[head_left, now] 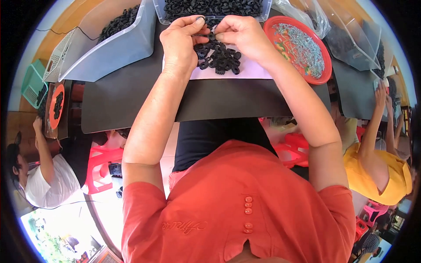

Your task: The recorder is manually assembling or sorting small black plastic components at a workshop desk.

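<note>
My left hand [180, 39] and my right hand [242, 34] meet over a pile of small black ring-like parts [222, 60]. A small black part [212, 37] sits between their fingertips, with the right thumb and forefinger pinching it. The left hand's fingers are closed too, with black pieces at their tips; the exact shape of what they hold is too small to make out. Under the pile lies a white sheet [252, 71]. Right of my right hand is a round red tray [326, 75] holding many small bluish, shiny pieces [302, 46].
Clear plastic bins stand behind [215, 21] and at left [105, 59], filled with black parts. Another clear bin [357, 57] and a plastic bag [307, 19] are at right. The dark table's edge [219, 118] is near me. People in white [55, 184] and yellow [377, 171] sit on either side.
</note>
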Demonstrator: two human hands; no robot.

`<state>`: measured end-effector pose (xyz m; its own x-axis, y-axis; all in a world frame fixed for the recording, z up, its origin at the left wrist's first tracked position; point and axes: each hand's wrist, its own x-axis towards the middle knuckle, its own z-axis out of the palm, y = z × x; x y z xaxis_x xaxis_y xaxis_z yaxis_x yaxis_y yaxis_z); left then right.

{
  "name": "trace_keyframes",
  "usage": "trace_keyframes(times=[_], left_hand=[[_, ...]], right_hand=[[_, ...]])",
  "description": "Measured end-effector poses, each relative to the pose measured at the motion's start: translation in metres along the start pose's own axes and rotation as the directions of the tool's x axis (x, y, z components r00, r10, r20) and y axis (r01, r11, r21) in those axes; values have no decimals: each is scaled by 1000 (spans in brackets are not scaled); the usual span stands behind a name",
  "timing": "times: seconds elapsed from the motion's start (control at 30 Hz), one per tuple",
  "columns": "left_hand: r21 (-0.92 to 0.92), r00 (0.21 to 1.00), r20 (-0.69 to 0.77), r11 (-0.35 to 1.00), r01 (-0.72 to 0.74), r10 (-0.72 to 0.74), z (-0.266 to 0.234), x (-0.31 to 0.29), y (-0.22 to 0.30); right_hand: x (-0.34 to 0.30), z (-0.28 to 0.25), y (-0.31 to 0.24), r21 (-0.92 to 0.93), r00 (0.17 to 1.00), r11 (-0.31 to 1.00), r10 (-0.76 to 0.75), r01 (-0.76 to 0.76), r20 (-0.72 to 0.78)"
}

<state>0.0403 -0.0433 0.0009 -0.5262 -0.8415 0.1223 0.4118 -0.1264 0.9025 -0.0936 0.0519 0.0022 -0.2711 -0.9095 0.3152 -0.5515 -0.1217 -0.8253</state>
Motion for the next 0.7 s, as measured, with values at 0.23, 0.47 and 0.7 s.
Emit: trace_keyframes(times=[0.23, 0.47, 0.7], left_hand=[[-255, 993, 69, 961, 106, -91, -7, 3, 8], [-317, 985, 119, 936, 155, -123, -9, 3, 6], [-163, 990, 125, 983, 80, -60, 0, 1, -4]], right_hand=[[-7, 53, -27, 336, 1000, 942, -10, 12, -8], [-17, 60, -39, -26, 973, 985, -174, 172, -150], [-25, 32, -27, -48, 947, 965, -263, 259, -183]])
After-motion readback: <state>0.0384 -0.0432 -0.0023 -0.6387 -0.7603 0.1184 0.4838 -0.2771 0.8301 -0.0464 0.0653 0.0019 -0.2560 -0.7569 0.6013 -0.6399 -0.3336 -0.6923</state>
